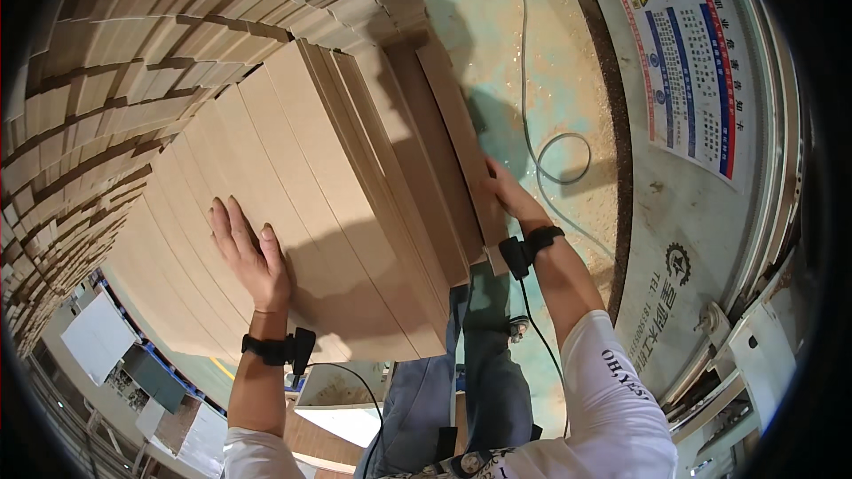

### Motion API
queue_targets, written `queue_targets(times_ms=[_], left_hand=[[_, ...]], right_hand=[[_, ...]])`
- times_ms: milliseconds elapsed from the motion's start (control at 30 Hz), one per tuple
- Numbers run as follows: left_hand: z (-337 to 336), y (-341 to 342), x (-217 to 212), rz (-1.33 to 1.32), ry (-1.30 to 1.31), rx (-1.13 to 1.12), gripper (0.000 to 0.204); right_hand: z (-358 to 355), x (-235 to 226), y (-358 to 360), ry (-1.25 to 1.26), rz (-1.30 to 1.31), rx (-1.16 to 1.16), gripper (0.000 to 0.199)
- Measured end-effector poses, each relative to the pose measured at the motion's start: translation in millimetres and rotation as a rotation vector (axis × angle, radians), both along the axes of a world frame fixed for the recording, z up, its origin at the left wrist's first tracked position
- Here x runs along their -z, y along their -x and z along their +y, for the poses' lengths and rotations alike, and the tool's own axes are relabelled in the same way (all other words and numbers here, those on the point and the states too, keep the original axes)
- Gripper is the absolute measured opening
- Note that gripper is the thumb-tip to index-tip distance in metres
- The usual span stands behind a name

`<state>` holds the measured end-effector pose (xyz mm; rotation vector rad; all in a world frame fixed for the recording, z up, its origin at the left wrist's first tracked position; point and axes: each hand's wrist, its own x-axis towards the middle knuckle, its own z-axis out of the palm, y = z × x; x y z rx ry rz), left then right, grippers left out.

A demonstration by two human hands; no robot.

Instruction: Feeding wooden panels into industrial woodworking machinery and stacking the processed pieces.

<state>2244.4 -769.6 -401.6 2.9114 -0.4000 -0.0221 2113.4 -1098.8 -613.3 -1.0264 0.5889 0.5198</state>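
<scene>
Head view, left to right: stacked boards (pixel 106 62) stand in many layers, too many for me to count. Next comes one pile (pixel 311 133), its top seams close together; this part looks done, I judge. The left hand (pixel 253 262) lies on it, open, fingers spread, gripping nothing. Further right the boards sit unevenly, so that part looks less finished; how much is left, I cannot tell. One board (pixel 463 142) makes the pile's right edge. The right hand (pixel 513 193) is at its outer side; the fingers are partly hidden, so I cannot tell if it grips. I count two hands, two wrist straps (pixel 275 350), one cable (pixel 524 80), one sign (pixel 679 62).
</scene>
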Motion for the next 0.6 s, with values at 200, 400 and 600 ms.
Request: queue_targets(times_ms=[200, 400, 600], left_hand=[[9, -2, -2, 0.004, 0.069, -0.037, 0.051], [9, -4, -4, 0.008, -0.067, -0.003, 0.053], [4, -1, 3, -0.001, 0.020, 0.026, 0.048]], right_hand=[[8, -21, -28, -0.054, -0.046, -0.044, 0.077], [-2, -30, -32, 0.293, -0.009, -0.370, 0.072], [22, -15, -10, 0.089, -0.013, 0.095, 0.058]])
